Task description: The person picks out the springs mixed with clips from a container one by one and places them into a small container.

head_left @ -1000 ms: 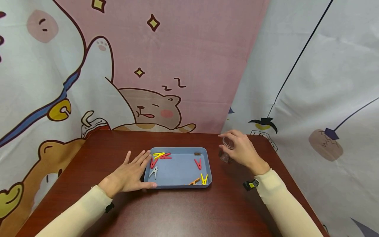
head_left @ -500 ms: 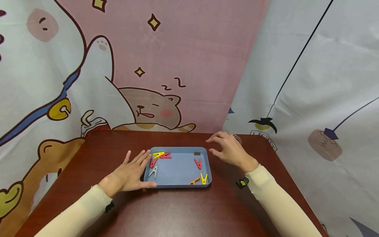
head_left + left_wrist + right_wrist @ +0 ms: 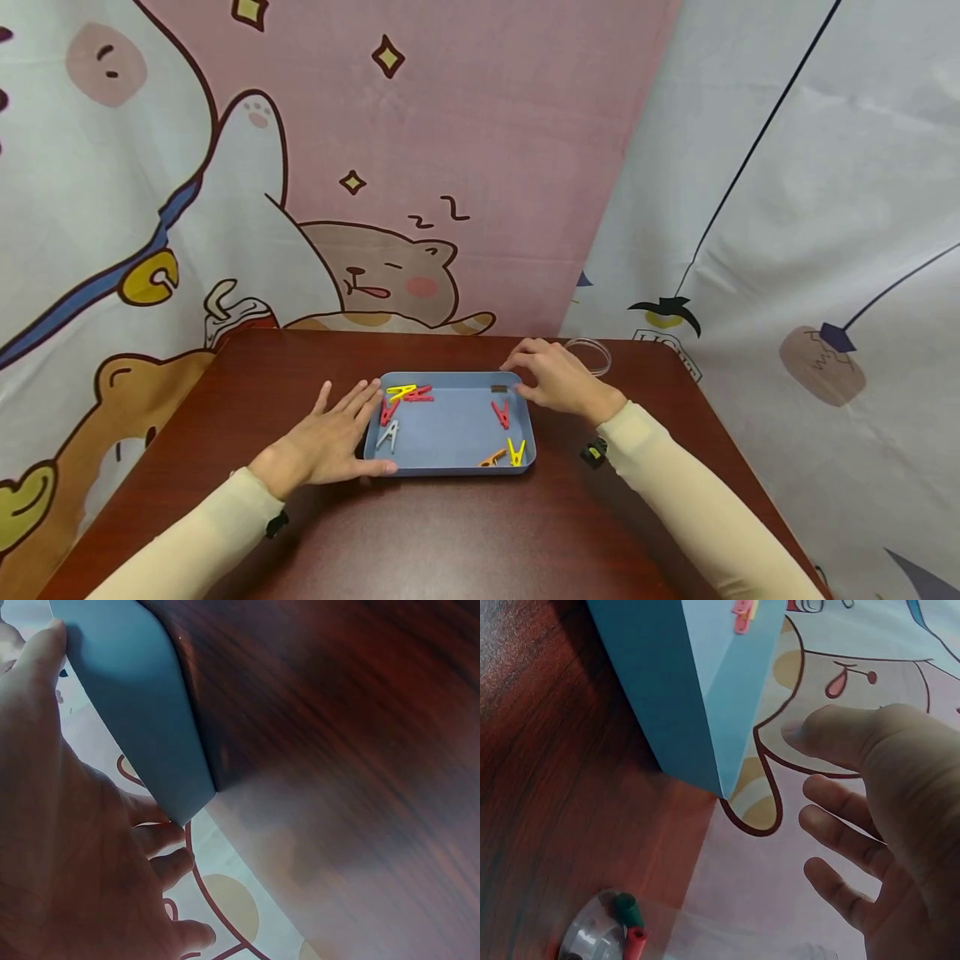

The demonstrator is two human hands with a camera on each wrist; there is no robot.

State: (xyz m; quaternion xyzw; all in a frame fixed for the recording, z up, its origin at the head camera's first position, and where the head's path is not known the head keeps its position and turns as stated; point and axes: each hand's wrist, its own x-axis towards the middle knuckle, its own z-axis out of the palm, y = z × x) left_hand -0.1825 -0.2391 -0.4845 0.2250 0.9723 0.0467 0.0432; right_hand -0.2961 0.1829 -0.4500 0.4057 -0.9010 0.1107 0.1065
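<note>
My left hand point(image 3: 322, 446) is spread along the left side of the blue-grey tray point(image 3: 442, 433), straight fingers touching its rim. In the left wrist view its thumb and fingers reach along the tray's outer wall point(image 3: 135, 705). My right hand point(image 3: 558, 379) hovers by the back right corner, fingers bent loosely, with nothing between them in the right wrist view. Nearest its fingertips lies a small brown ridged piece point(image 3: 498, 389). Also on the right are red point(image 3: 502, 414), yellow point(image 3: 517, 452) and orange point(image 3: 492, 458) clothespins. At left lie a white clothespin point(image 3: 389, 436) and several red and yellow ones.
Behind the right hand stands a clear round container point(image 3: 600, 357), mostly hidden in the head view. Small green point(image 3: 627, 908) and red point(image 3: 634, 943) tubes are inside it. The brown wooden table point(image 3: 450, 533) meets a printed cloth point(image 3: 510, 167) at its back edge.
My right hand has moved left from the clear container to the tray's back right corner, leaving the container behind. The left hand and the clothespins have stayed in place.
</note>
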